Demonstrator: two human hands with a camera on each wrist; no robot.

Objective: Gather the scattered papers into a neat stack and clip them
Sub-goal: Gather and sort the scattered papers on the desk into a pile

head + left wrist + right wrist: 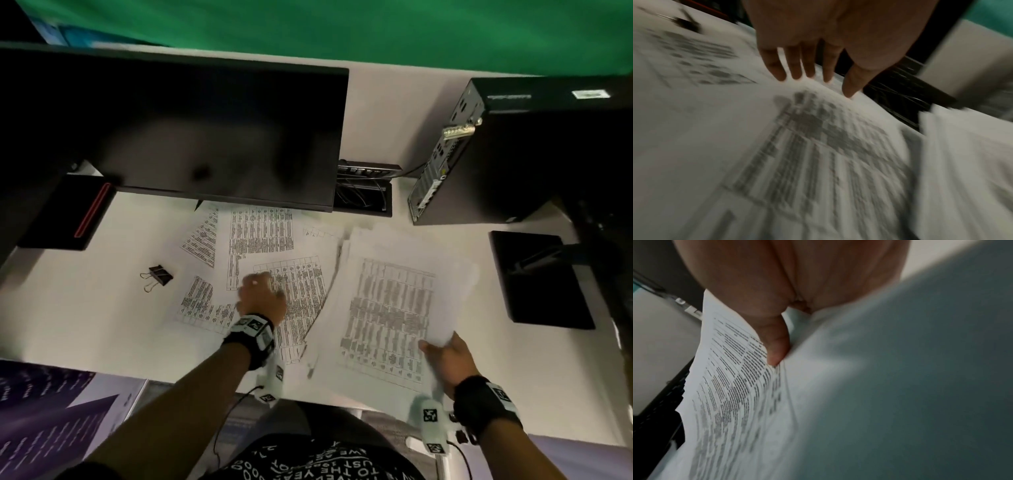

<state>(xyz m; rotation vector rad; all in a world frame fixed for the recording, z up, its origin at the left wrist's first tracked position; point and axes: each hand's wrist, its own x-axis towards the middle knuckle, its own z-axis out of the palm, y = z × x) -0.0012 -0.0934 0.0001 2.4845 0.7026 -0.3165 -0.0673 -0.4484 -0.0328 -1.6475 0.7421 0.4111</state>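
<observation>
Left fingers [809, 68] lay spread on loose sheets [274, 260]; right fingers [777, 345] pinched the bundle [387, 308] just rightward.

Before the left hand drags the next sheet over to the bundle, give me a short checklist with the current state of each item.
1. Right hand grips the gathered bundle by its near right corner: ok.
2. Left hand spread flat, fingertips on a loose sheet: ok.
3. All sheets collected: not ok; several loose sheets lie fanned below the monitor.
4. Bundle edges squared: not ok; edges are staggered at the far end.
5. Binder clip within reach, clear of paper: ok; it lies on the desk left of the sheets.
6. Sheet count: cannot tell.
</observation>
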